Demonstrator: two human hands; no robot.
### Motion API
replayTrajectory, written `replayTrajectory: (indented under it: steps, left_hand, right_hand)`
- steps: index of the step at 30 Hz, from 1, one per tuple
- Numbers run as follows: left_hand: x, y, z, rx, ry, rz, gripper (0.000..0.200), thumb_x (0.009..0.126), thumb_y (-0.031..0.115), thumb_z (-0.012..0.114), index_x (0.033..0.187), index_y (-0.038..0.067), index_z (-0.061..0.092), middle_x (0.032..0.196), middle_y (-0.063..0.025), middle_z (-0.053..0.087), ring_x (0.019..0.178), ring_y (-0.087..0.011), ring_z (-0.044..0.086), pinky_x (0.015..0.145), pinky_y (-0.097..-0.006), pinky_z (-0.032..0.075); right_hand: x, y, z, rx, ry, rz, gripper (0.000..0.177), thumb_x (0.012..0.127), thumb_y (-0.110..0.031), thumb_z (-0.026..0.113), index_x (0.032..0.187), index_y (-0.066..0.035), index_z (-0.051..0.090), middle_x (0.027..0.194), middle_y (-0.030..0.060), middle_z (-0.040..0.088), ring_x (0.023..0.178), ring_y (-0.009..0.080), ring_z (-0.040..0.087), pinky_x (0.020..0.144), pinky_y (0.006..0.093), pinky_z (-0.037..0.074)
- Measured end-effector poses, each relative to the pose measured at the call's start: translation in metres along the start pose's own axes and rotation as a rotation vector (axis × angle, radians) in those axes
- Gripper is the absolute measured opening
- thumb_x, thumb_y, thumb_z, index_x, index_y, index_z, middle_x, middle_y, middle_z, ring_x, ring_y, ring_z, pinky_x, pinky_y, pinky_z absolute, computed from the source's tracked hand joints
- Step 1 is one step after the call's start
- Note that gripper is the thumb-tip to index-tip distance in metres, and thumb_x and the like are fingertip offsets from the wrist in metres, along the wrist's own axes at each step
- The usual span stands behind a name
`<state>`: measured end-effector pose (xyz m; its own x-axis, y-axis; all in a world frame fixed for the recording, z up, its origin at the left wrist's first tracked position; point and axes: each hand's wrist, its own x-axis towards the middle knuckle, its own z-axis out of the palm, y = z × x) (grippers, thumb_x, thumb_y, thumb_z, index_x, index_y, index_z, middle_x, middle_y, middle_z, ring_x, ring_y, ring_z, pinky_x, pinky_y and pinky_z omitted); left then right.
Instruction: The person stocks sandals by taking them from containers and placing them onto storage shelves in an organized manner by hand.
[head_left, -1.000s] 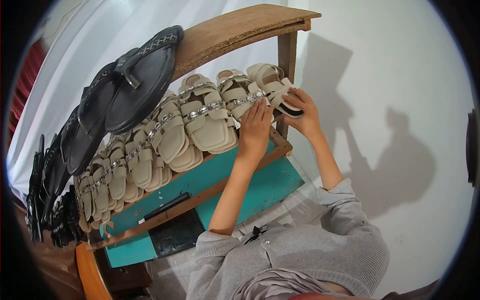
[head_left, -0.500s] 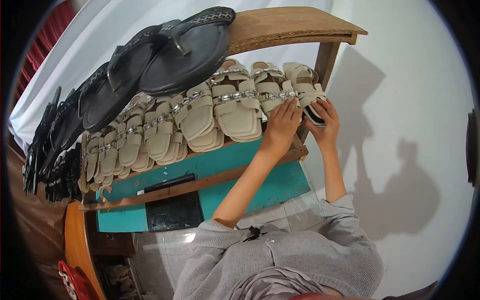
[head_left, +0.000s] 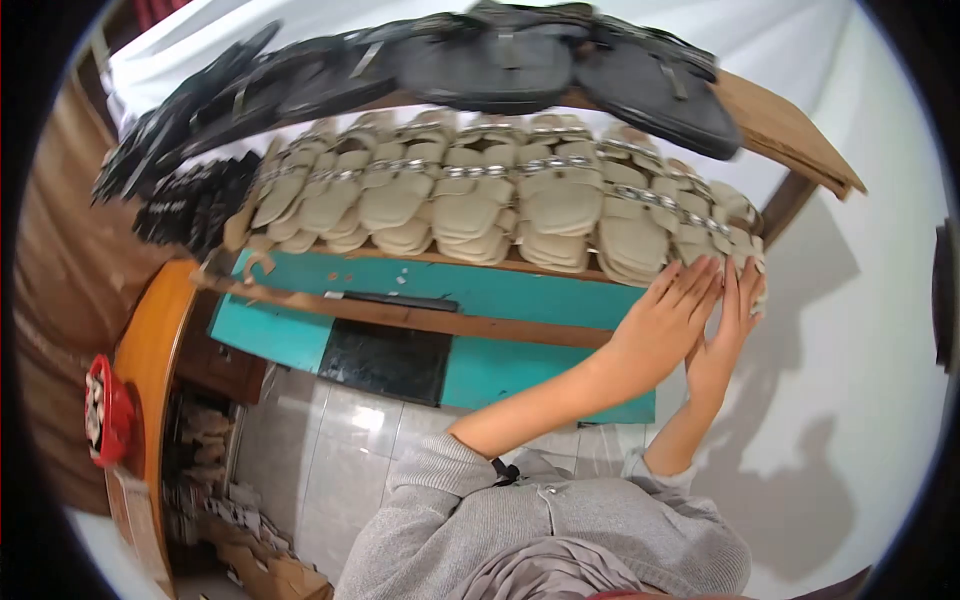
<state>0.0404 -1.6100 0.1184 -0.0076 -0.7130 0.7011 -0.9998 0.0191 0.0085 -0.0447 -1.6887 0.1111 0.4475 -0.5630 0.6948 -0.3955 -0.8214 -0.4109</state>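
Cream slide sandals [head_left: 560,195] with jewelled straps stand in a row on the rack's lower shelf, stacked several deep. My left hand [head_left: 660,325] lies with its fingers stretched out over the front of the sandals at the right end. Close beside it, my right hand [head_left: 718,345] rests its straightened fingers on the outermost cream sandal [head_left: 742,245]. The hands almost touch, and the right thumb is hidden. Above them, black thong sandals [head_left: 670,95] line the top board.
The wooden rack [head_left: 800,135] ends near the white wall [head_left: 890,330] on the right. A teal panel [head_left: 530,290] and a wooden rail [head_left: 430,318] lie below the sandals. At the left, a red bowl [head_left: 122,420] stands on an orange-brown wooden surface [head_left: 155,350].
The view has swung left, so the rack shows further right. My right hand has gone from holding the end sandal's front to lying straight-fingered against it, nearer the left hand.
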Motion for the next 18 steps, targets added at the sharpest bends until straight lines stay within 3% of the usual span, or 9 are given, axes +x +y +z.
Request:
replayTrajectory:
  steps: [2,6,11,15,18]
  left_hand:
    - [-0.025,-0.006,-0.030,0.098,0.001,-0.070,0.061,0.078,0.017,0.049,0.132,-0.006,0.034,0.140,-0.0203,0.032,0.134,-0.0331,0.023,0.108,-0.0450,0.018]
    - [-0.094,-0.023,-0.084,0.177,-0.057,-0.329,0.065,0.076,0.012,0.050,0.136,-0.004,0.029,0.143,-0.0196,0.027,0.135,-0.0346,0.020,0.108,-0.0473,0.017]
    - [-0.209,-0.024,-0.168,0.302,-0.151,-0.720,0.070,0.075,0.005,0.051,0.138,-0.004,0.022,0.146,-0.0208,0.017,0.136,-0.0402,0.013,0.106,-0.0547,0.011]
    - [-0.304,-0.002,-0.231,0.408,-0.176,-0.987,0.074,0.075,0.002,0.053,0.140,-0.002,0.017,0.148,-0.0213,0.009,0.136,-0.0418,0.006,0.106,-0.0569,0.007]
    - [-0.365,0.018,-0.277,0.435,-0.181,-1.165,0.076,0.076,0.003,0.052,0.141,-0.002,0.013,0.148,-0.0218,0.004,0.136,-0.0421,0.001,0.106,-0.0578,0.002]
  right_hand:
    - [-0.013,-0.032,0.010,0.214,0.017,-0.076,0.059,0.082,-0.024,0.055,0.137,-0.011,0.037,0.146,0.0161,0.024,0.137,0.0384,0.013,0.104,0.0599,0.004]
    - [-0.049,-0.101,0.044,0.487,-0.199,-0.237,0.061,0.084,-0.024,0.053,0.140,-0.011,0.032,0.149,0.0175,0.014,0.138,0.0388,0.005,0.106,0.0575,0.004]
    - [-0.110,-0.204,0.078,0.616,-0.582,-0.443,0.071,0.079,-0.009,0.059,0.142,-0.012,0.026,0.149,0.0183,0.008,0.137,0.0403,0.001,0.103,0.0622,0.002]
    - [-0.174,-0.293,0.091,0.662,-0.772,-0.643,0.074,0.078,-0.012,0.061,0.142,-0.013,0.025,0.149,0.0195,0.005,0.136,0.0429,0.000,0.099,0.0686,0.001]
    - [-0.225,-0.358,0.089,0.749,-0.916,-0.768,0.075,0.078,-0.017,0.060,0.143,-0.012,0.023,0.148,0.0224,0.005,0.136,0.0442,-0.001,0.098,0.0686,0.001]
